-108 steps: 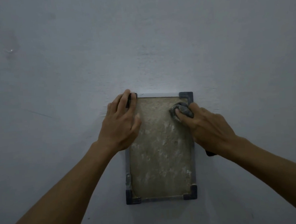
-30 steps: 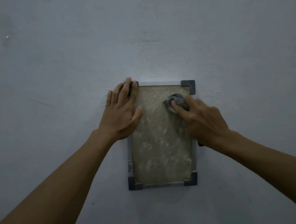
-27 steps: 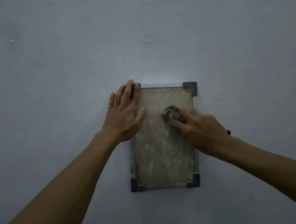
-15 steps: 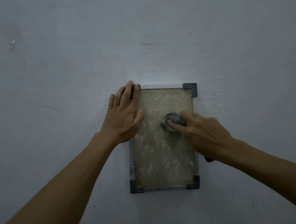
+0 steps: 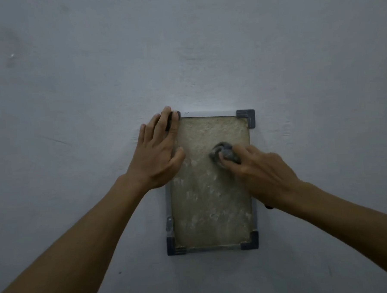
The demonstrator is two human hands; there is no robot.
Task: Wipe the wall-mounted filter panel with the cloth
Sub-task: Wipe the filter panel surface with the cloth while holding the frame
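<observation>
My left hand (image 5: 158, 152) lies flat, fingers straight, bracing the filter panel (image 5: 211, 197) at its upper-left corner on the wall (image 5: 182, 46). My right hand (image 5: 260, 174) pinches the balled cloth (image 5: 222, 153) mid-panel; overlapping strokes should work downward, pressing evenly.

Place: an indoor spot is showing, of a kind that cannot be told.
Wall (image 5: 95, 84): plain grey-white paint is filling the view, bearing faint scuffs.
Fixture: a framed filter panel (image 5: 210, 201) is hanging flat on it.
Light: dim, even light is falling.
</observation>
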